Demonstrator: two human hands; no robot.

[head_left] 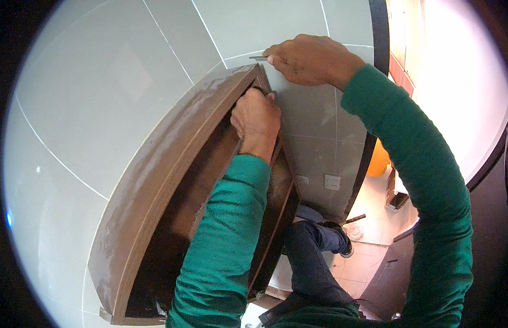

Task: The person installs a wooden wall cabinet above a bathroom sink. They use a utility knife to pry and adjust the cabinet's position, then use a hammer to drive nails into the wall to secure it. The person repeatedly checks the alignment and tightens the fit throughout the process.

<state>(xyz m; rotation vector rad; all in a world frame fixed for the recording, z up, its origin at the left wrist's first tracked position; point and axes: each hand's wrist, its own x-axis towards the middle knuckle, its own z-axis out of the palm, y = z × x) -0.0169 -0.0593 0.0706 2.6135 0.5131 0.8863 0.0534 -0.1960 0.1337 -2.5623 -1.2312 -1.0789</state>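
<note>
A brown wood-grain cabinet (155, 180) with an open front is against the tiled wall, its top smeared with pale dust. My left hand (257, 117) is closed at the cabinet's far right corner, by the frame's inner edge. Whatever it may grip there is hidden by the fingers. Higher up and to the right, my right hand (314, 59) pinches a thin grey metal piece (258, 57). That piece points left, just above the cabinet's corner, near the wall. Its full shape is hidden in the fist.
Grey-green wall tiles (112, 82) surround the cabinet. A white wall switch (332, 181) sits low on the right. Beyond a dark door frame (378, 33) is a bright room with an orange object (378, 160). My legs (311, 257) are below, above a tiled floor (357, 262).
</note>
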